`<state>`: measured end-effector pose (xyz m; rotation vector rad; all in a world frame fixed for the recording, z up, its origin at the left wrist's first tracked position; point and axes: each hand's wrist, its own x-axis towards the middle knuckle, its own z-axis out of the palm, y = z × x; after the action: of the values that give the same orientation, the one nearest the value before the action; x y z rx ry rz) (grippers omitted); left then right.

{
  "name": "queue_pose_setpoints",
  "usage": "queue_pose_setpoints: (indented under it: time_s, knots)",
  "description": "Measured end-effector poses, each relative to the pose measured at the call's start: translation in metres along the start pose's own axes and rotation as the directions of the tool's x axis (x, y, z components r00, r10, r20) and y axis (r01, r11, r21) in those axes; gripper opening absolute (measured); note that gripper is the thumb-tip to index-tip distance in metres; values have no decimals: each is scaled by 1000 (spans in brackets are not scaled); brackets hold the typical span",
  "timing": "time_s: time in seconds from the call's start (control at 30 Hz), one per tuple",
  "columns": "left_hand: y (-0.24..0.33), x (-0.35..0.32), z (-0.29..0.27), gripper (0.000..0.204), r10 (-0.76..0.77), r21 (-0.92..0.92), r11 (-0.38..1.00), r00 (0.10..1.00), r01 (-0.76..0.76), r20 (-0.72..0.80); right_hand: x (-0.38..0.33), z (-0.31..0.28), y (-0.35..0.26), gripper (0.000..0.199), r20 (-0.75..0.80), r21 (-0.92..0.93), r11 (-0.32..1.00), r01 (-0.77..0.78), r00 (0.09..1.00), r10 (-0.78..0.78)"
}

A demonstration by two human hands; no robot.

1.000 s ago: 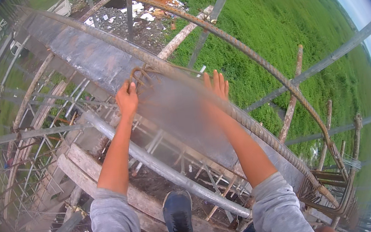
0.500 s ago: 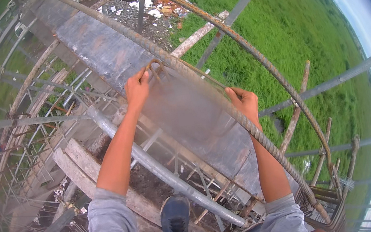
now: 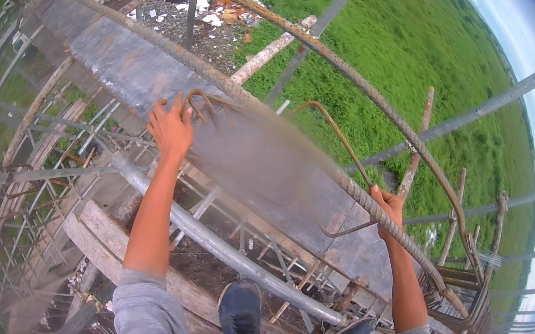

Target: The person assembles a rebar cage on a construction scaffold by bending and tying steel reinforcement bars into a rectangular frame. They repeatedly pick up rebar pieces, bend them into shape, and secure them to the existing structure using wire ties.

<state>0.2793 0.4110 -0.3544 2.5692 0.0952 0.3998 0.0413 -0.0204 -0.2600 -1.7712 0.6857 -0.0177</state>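
My left hand (image 3: 171, 131) has its fingers spread at the left side of a grey steel formwork panel (image 3: 124, 60). Its thumb is close to the hooked ends of bent thin steel bars (image 3: 196, 98), which reach over the panel beside a thick ribbed rebar (image 3: 192, 59). Farther right and nearer, my right hand (image 3: 387, 206) is closed round a corner of a rusty rebar stirrup (image 3: 347, 141). One side of this stirrup rises away over the grass; another passes under the thick rebar and above the panel. A blurred patch hides the panel's middle and part of the stirrup.
A second long rebar (image 3: 372, 79) curves along the right. Galvanized pipes (image 3: 230, 241) and wooden poles (image 3: 424, 130) form scaffolding, with planks (image 3: 100, 226) at left. My shoes (image 3: 241, 312) are high above the ground. Grass (image 3: 456, 42) and rubble (image 3: 211, 20) lie below.
My left hand has opened its grip beside the hooked bars and shifted slightly left. My right hand has moved nearer and right, bringing the stirrup's bent sides into view across the thick rebar.
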Motion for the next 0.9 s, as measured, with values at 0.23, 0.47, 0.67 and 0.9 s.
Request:
queue_pose_setpoints:
  time_s: [0.23, 0.47, 0.67, 0.9]
  knots:
    - [78, -200, -76, 55, -17, -761, 498, 882, 416, 471, -81, 74, 22, 39, 288, 475, 797, -373, 922, 260]
    - [87, -273, -149, 82, -109, -435, 884, 980, 172, 165, -190, 157, 7, 43, 346, 473, 865, -169, 938, -5]
    - [126, -244, -218, 57, -234, -853, 158, 858, 498, 457, -234, 194, -37, 27, 462, 230, 890, 393, 761, -455]
    - [95, -237, -307, 48, -231, -673, 73, 669, 736, 706, -140, 166, -96, 44, 463, -89, 668, 739, 624, -629]
